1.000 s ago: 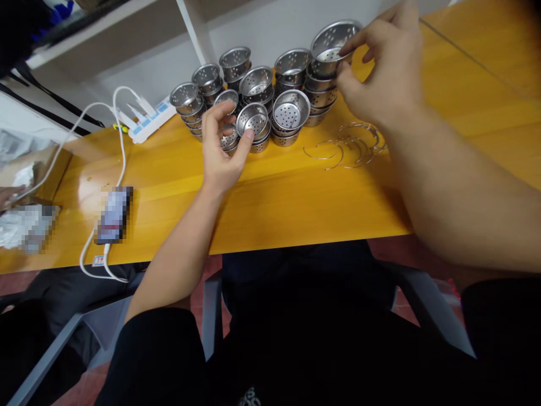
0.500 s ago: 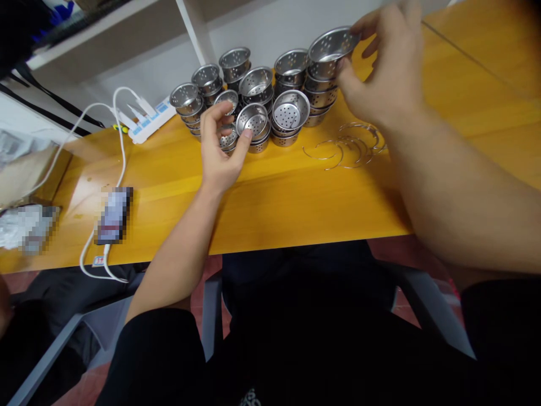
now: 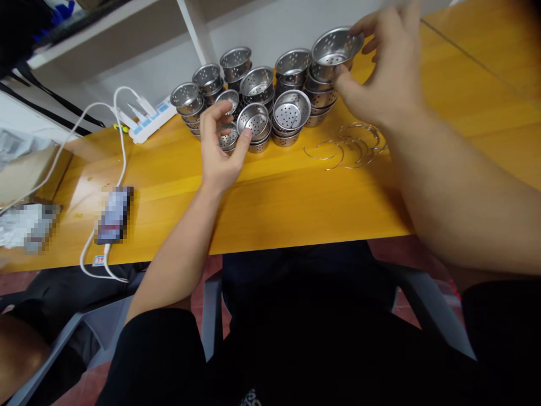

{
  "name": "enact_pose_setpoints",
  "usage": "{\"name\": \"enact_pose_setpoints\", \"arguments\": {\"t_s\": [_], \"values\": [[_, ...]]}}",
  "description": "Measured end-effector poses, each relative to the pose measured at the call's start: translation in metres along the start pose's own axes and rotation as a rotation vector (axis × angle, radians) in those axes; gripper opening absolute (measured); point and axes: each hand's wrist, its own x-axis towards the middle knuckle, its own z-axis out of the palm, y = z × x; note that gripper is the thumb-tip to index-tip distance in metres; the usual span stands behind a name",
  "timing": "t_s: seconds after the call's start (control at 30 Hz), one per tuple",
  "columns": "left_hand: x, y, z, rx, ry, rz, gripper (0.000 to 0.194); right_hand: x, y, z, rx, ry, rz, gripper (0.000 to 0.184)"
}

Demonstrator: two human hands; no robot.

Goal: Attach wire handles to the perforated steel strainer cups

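- Two bare hands in the head view: the right hand [image 3: 391,82] pinches the rim of a large perforated cup [image 3: 327,70] between thumb and fingers, atop the right-hand stack [image 3: 322,100].
- The left hand [image 3: 220,160] curves its fingers wide around a small front cup [image 3: 253,119]; contact is unclear.
- Thin wire pieces [image 3: 358,151] lie on the bench [image 3: 296,206], near the stacks.

Perforated metal cups [image 3: 291,114], shiny and open-topped, stand in close stacks on the table [image 3: 270,203].
At the far right, the top cup [image 3: 330,63] faces mouth up over its stack, holes dotting wall and base; the near cup [image 3: 253,121] also opens upward, its holed base showing.
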Motion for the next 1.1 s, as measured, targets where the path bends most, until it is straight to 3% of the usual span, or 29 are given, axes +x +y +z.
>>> {"name": "enact_pose_setpoints", "arguments": {"t_s": [0.13,0.47,0.63,0.83,0.97,1.1], "values": [[0.0,-0.001,0.0,-0.01,-0.01,0.008,0.077,-0.001,-0.004,-0.001,0.007,0.03,0.0,0.033],[0.0,-0.005,0.001,0.018,0.009,0.051,0.079,0.009,-0.01,0.003,0.074,0.199,0.051,0.03],[-0.001,-0.005,-0.001,0.038,0.0,0.048,0.077,0.033,-0.013,-0.001,0.035,0.03,0.02,0.028],[-0.001,0.002,-0.001,0.085,0.022,0.059,0.074,0.063,-0.049,0.007,-0.168,-0.238,0.097,0.03],[-0.002,0.004,-0.001,0.068,0.044,0.063,0.074,0.066,-0.071,0.012,-0.253,-0.304,0.158,0.032],[-0.001,0.005,-0.001,0.065,0.026,0.028,0.072,0.06,-0.075,0.011,-0.254,-0.301,0.159,0.036]]}}
